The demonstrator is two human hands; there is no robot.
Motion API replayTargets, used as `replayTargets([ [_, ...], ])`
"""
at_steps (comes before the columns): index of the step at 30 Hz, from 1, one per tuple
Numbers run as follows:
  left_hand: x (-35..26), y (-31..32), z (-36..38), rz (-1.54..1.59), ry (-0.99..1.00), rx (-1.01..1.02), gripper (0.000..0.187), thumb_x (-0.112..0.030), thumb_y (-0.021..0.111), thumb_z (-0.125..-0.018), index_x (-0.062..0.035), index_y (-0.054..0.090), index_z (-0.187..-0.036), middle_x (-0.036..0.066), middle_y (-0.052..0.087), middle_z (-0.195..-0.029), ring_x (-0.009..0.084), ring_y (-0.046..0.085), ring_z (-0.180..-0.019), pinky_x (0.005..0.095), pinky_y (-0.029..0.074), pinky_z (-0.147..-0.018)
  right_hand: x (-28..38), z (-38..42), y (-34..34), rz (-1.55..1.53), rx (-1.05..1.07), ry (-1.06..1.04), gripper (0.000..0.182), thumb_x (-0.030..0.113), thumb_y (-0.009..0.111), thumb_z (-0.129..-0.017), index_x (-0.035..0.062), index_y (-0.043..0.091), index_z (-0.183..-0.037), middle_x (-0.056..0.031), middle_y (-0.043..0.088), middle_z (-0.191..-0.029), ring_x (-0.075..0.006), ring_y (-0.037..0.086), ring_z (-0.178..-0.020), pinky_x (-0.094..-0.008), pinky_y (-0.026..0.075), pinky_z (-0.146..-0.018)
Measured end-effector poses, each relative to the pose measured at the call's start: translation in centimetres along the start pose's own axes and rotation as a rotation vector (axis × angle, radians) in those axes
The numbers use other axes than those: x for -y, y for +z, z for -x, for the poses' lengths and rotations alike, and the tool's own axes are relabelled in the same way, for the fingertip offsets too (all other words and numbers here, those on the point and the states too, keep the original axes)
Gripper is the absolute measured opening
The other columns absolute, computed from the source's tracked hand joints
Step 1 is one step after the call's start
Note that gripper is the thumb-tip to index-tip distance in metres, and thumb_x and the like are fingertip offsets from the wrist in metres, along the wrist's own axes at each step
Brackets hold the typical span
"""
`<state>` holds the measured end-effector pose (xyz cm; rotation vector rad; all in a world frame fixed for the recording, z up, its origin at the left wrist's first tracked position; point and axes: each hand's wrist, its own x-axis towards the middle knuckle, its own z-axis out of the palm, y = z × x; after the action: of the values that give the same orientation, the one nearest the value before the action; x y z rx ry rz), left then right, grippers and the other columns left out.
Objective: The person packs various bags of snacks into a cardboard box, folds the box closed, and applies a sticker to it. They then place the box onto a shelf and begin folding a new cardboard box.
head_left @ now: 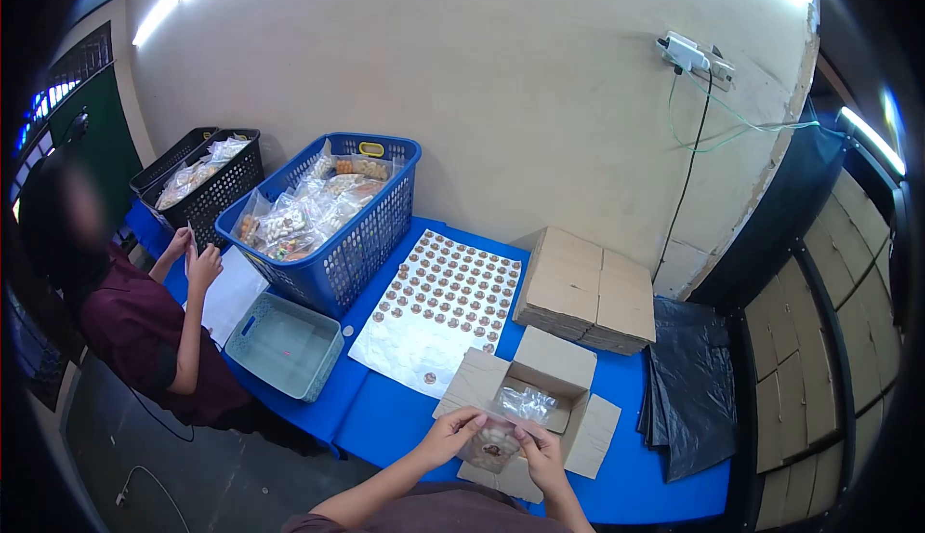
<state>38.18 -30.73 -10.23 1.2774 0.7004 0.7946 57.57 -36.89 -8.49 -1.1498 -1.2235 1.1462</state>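
Between my hands is a clear plastic pouch [491,444] of pale snack pieces, with a round brown sticker on its front. My left hand [449,437] pinches the pouch's upper left corner, and my right hand [541,452] grips its upper right side. Just behind the pouch stands an open cardboard box [583,408] with its flaps spread; clear plastic packs [526,403] lie inside. Left of the box, a white sheet [395,347] carries rows of round brown stickers, with bare patches in its lower part.
A blue basket [381,229] full of snack packs stands at the back, black baskets [224,186] beyond it. A grey-green tray [289,340] sits near a co-worker [145,321] at left. Flattened cartons [578,287] and black plastic bags [689,379] lie at right.
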Motion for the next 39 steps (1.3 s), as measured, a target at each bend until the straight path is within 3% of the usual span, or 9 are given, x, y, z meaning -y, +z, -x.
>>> replayTargets([
  [3,-0.7,1.1,-0.1,0.052,0.141,-0.269,0.036,-0.023,0.058,-0.095,-0.0033,0.049,-0.124,0.007,0.059,-0.113,0.0158,0.056,-0.105,0.032,0.044,-0.094,-0.2,-0.3,0.0,-0.031,-0.021,0.046,0.034,0.02,0.051,-0.099,-0.0017,0.059,-0.123,-0.0073,0.064,-0.108,-0.0178,0.057,-0.104,-0.0308,0.043,-0.094],
  [5,0.3,0.3,-0.1,-0.013,0.154,-0.148,0.051,-0.026,0.056,-0.096,-0.0037,0.036,-0.138,0.012,0.047,-0.135,0.0228,0.046,-0.125,0.0375,0.038,-0.104,-1.3,-0.5,-0.1,0.063,-0.11,-0.051,0.039,0.023,0.051,-0.099,-0.0014,0.054,-0.129,-0.0115,0.061,-0.116,-0.0189,0.053,-0.113,-0.0322,0.041,-0.097],
  [10,-2.5,2.8,1.0,0.094,0.153,0.076,0.073,-0.032,0.059,-0.094,-0.0024,0.022,-0.148,0.02,0.03,-0.149,0.0258,0.028,-0.14,0.0377,0.027,-0.111,1.2,-0.4,1.9,0.265,-0.074,-0.227,0.042,0.027,0.054,-0.096,0.0021,0.054,-0.13,-0.012,0.055,-0.117,-0.0187,0.051,-0.109,-0.0311,0.041,-0.092],
  [12,-2.5,3.2,1.1,-0.202,0.205,0.107,0.078,-0.033,0.064,-0.09,-0.0022,0.022,-0.148,0.018,0.029,-0.15,0.026,0.025,-0.141,0.0372,0.027,-0.111,1.3,-0.4,2.1,0.238,-0.088,-0.267,0.041,0.029,0.056,-0.095,0.0042,0.058,-0.128,-0.0115,0.054,-0.116,-0.0186,0.052,-0.105,-0.0301,0.041,-0.087],
  [19,-2.3,3.7,1.8,-0.076,0.068,-0.069,0.05,-0.025,0.071,-0.087,-0.0004,0.056,-0.127,0.01,0.064,-0.113,0.012,0.057,-0.102,0.029,0.045,-0.089,1.0,-0.7,1.2,0.284,-0.24,-0.185,0.042,0.016,0.076,-0.079,0.0064,0.064,-0.118,-0.0098,0.05,-0.117,-0.0193,0.051,-0.102,-0.0304,0.041,-0.085],
  [29,-1.4,2.8,1.0,-0.051,0.074,-0.052,0.038,-0.03,0.047,-0.101,0.0012,0.06,-0.119,0.007,0.066,-0.106,0.0124,0.058,-0.099,0.0272,0.045,-0.088,-0.8,-0.2,1.7,-0.213,-0.221,-0.075,0.019,0.009,0.068,-0.086,0.0006,0.07,-0.103,-0.0093,0.053,-0.12,-0.0212,0.047,-0.117,-0.0346,0.037,-0.1],
  [32,-1.2,3.0,0.6,-0.025,0.085,0.016,0.039,-0.029,0.043,-0.102,0.0012,0.058,-0.12,0.012,0.057,-0.121,0.015,0.054,-0.11,0.029,0.043,-0.093,-0.1,-0.2,1.6,-0.263,-0.228,-0.093,0.02,0.01,0.061,-0.091,-0.0009,0.069,-0.105,-0.009,0.054,-0.121,-0.0202,0.047,-0.117,-0.034,0.037,-0.1],
  [34,-2.3,3.4,0.8,-0.12,0.204,-0.03,0.041,-0.029,0.042,-0.102,-0.0007,0.052,-0.129,0.014,0.035,-0.141,0.0205,0.044,-0.123,0.0338,0.041,-0.098,0.2,0.0,1.5,-0.2,-0.26,-0.123,0.024,0.012,0.057,-0.094,-0.0027,0.067,-0.109,-0.0111,0.055,-0.123,-0.0215,0.049,-0.117,-0.0345,0.039,-0.099],
  [39,-1.6,2.8,0.1,-0.159,0.218,-0.101,0.057,-0.037,0.047,-0.098,-0.0057,0.033,-0.143,0.015,0.017,-0.148,0.0302,0.031,-0.135,0.0436,0.033,-0.108,2.4,0.2,0.2,0.171,-0.357,-0.322,0.029,0.011,0.054,-0.095,-0.0037,0.061,-0.119,-0.0179,0.055,-0.131,-0.0265,0.051,-0.122,-0.0359,0.039,-0.102],
])
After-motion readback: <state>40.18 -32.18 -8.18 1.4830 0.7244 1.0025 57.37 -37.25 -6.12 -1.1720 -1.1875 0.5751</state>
